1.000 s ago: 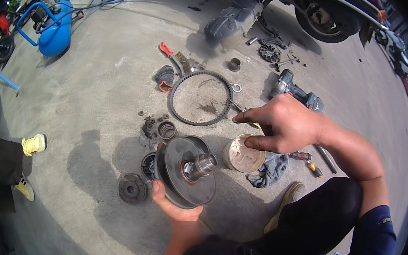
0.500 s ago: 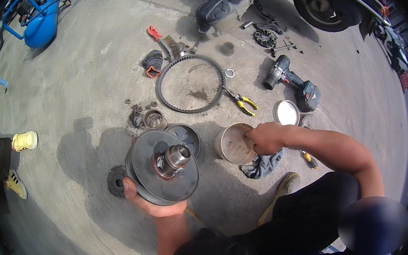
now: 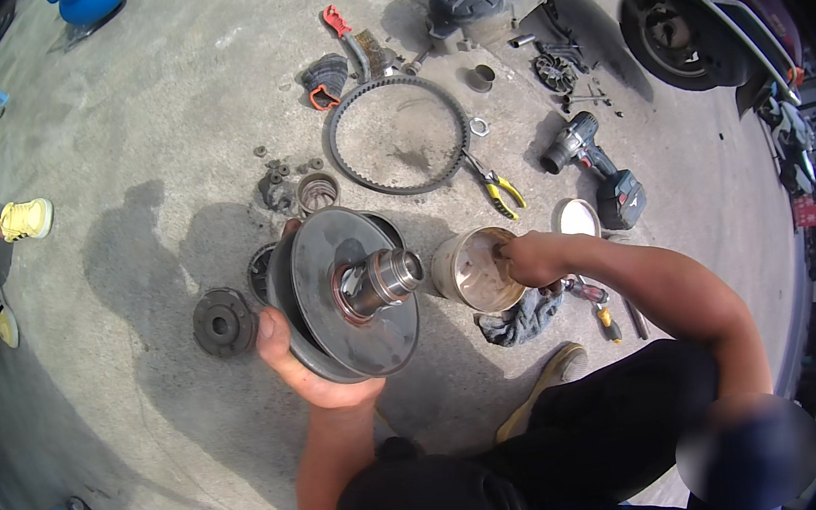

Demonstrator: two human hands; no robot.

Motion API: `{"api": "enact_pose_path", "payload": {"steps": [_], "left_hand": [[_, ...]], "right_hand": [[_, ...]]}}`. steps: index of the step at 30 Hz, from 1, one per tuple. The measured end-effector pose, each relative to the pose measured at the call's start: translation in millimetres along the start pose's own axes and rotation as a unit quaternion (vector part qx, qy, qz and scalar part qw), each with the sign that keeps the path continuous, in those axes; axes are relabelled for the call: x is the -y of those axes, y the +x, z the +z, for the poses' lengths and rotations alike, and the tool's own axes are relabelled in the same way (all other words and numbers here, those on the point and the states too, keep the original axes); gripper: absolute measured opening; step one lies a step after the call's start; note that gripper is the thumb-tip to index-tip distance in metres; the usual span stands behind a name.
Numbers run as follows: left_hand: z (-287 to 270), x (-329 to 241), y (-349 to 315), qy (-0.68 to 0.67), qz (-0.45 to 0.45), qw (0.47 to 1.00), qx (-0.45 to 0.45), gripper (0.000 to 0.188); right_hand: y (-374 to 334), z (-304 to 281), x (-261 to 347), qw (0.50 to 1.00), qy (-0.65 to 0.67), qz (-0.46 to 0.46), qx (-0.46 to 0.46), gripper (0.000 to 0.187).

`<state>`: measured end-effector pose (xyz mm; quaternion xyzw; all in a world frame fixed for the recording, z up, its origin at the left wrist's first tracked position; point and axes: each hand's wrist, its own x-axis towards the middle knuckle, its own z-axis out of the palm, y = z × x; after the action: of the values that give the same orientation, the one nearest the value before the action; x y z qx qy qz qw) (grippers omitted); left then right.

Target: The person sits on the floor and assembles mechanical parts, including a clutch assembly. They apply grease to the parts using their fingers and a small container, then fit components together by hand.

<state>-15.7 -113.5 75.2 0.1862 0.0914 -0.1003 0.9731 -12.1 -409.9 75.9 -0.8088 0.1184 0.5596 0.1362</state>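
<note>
My left hand is wrapped round the underside of a grey metal belt pulley. Its two round plates face up and to the right, and a shiny stepped hub stands out from the middle. To the right, my right hand reaches over the rim of a round metal tin with brownish grease smeared inside. Its fingers are curled, and the tips dip inside, so what they pinch, if anything, is hidden. Under the tin's right side lies a crumpled dark cloth.
Around lie a dark round part, coil spring, toothed belt, yellow-handled pliers, cordless impact wrench, pale round lid and screwdriver. A scooter wheel is far right. Someone's yellow shoes stand left.
My view has shifted, so the floor items sit elsewhere in it. The pulley has tipped, its hub now pointing more to the right and closer to the tin. My right hand is still at the tin.
</note>
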Motion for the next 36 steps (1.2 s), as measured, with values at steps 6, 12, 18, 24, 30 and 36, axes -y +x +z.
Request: {"api": "enact_pose_path", "payload": {"steps": [6, 12, 18, 24, 30, 36], "left_hand": [[1, -1, -1, 0.021, 0.001, 1.000, 0.006, 0.086], [-8, 1, 1, -0.008, 0.004, 0.999, 0.040, 0.086], [-9, 7, 2, -0.021, -0.010, 0.998, 0.057, 0.087], [-2, 10, -2, 0.027, 0.000, 0.998, 0.056, 0.087], [-1, 8, -3, 0.024, -0.008, 0.997, 0.069, 0.088], [-2, 6, -3, 0.011, -0.010, 0.998, 0.064, 0.089]], "right_hand": [[11, 2, -7, 0.998, 0.048, 0.039, 0.029, 0.039], [5, 3, -34, 0.983, 0.177, -0.041, 0.016, 0.042], [-11, -5, -50, 0.959, 0.247, -0.141, 0.003, 0.044], [-37, 13, -29, 0.944, -0.226, -0.189, -0.151, 0.051], [-22, 36, -20, 0.796, -0.525, -0.195, -0.231, 0.041], [-22, 49, -15, 0.755, -0.609, -0.191, -0.151, 0.014]]}}
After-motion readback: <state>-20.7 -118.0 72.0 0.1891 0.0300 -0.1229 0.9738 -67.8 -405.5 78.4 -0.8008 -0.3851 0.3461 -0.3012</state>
